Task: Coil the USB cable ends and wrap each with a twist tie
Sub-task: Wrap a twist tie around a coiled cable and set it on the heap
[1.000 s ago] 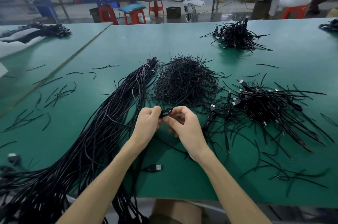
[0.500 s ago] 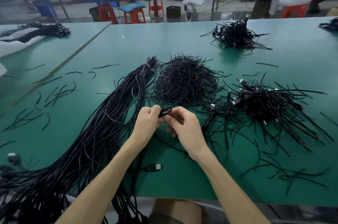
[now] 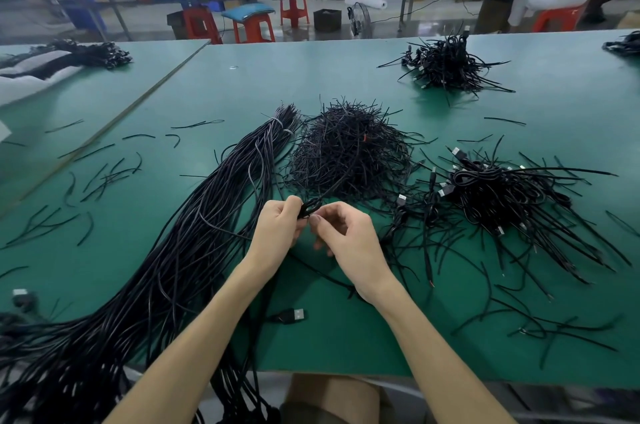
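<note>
My left hand (image 3: pixel 278 228) grips a small black coil of USB cable (image 3: pixel 309 207) just above the green table. My right hand (image 3: pixel 348 238) pinches the coil from the right with thumb and forefinger. Whether a twist tie sits between the fingers I cannot tell. The cable's tail runs under my right wrist, and a USB plug (image 3: pixel 294 314) lies on the table between my forearms. Behind the hands is a mound of black twist ties (image 3: pixel 349 150).
A long bundle of black cables (image 3: pixel 194 216) stretches from the table centre to the lower left edge. A heap of coiled cables (image 3: pixel 502 191) lies to the right, another (image 3: pixel 446 65) at the back. Loose ties (image 3: pixel 104 174) are scattered on the left.
Both hands stay in place around the small coil. The right fingers have shifted slightly against it.
</note>
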The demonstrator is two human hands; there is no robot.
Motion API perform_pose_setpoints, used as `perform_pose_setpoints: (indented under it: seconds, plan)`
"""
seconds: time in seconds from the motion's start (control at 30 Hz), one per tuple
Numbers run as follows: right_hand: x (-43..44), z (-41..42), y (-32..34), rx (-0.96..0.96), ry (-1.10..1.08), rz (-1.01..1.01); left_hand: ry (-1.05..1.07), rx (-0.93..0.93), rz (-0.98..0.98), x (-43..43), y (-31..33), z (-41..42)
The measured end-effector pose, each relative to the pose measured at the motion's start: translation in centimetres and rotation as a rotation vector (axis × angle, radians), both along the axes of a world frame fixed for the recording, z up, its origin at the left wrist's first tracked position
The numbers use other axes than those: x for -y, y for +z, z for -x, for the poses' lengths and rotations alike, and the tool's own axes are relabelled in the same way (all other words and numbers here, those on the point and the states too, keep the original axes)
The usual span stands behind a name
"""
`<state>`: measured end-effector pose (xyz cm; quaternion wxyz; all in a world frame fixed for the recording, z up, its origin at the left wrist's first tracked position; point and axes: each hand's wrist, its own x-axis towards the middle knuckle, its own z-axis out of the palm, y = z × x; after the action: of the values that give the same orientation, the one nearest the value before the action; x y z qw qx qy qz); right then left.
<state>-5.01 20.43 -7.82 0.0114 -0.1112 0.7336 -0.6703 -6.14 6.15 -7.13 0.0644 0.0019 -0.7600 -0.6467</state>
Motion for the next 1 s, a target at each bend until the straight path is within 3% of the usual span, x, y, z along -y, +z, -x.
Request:
perform_pose_setpoints:
  seconds: [0.5,1.0]
  plan:
    - [-0.56,0.06,0.23,0.128,0.102,0.200,-0.089,0.063,-0.107,0.00,0.89,-0.57]
    - [-0.42,0.00,0.04,0.115,0.104,0.192,-0.132,0.072,-0.068,0.14,0.91,-0.65]
